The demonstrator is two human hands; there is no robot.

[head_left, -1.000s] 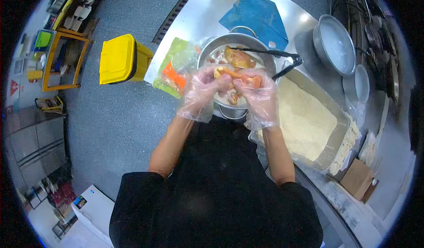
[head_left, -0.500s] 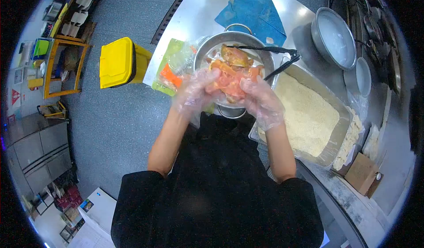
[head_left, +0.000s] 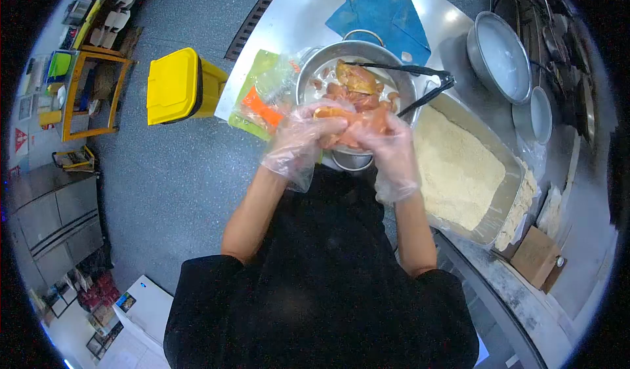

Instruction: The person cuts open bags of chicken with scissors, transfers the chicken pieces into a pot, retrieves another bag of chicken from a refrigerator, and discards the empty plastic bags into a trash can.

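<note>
Both of my hands wear clear plastic gloves and grip one piece of raw meat (head_left: pixel 361 125), pinkish with orange-yellow skin, over the near rim of a metal pot (head_left: pixel 304 80). On its left end are the closed fingers of my left hand (head_left: pixel 303 132). My right hand (head_left: pixel 392 149) has its fingers wrapped round the right end. More raw meat (head_left: pixel 357 80), one piece yellow-skinned, lies in the pot in pale liquid. Black-armed tongs (head_left: pixel 430 83) rest across the pot's right rim, tips inside and apart.
Right of the pot is a metal tray (head_left: pixel 505 195) of pale crumbs or flour. A blue cloth (head_left: pixel 380 21) lies behind it. At left are a green packet (head_left: pixel 243 123) and clear plastic with an orange strip. Metal bowls (head_left: pixel 502 57) stand far right; a yellow bin (head_left: pixel 174 86) is beyond the table.
The meat was spread flatter between my hands; now it is folded or bunched and slightly nearer to me. My hands came a little lower, and more meat in the pot shows.
</note>
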